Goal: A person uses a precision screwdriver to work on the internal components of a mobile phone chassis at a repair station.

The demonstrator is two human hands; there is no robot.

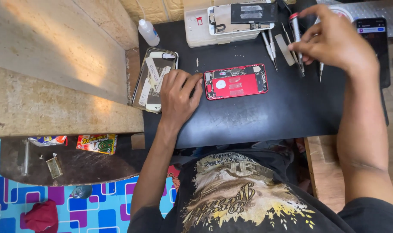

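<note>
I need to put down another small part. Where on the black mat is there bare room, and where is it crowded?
The widest bare patch of the black mat runs along its near edge, below the opened red phone and between the left hand and right forearm. The far right is crowded: screwdrivers and tweezers lie under the right hand.

Lit phone screen [373,30] top right; red-green box [97,143] and small packet [47,140] on lower-left shelf.

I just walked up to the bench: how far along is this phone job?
Done: the red phone lies opened, its insides bare; a detached screen lies left of it. In hand: the left hand steadies the phone's end while the right hand picks up a screwdriver. Left: nothing is refitted, the phone is unclosed.
</note>
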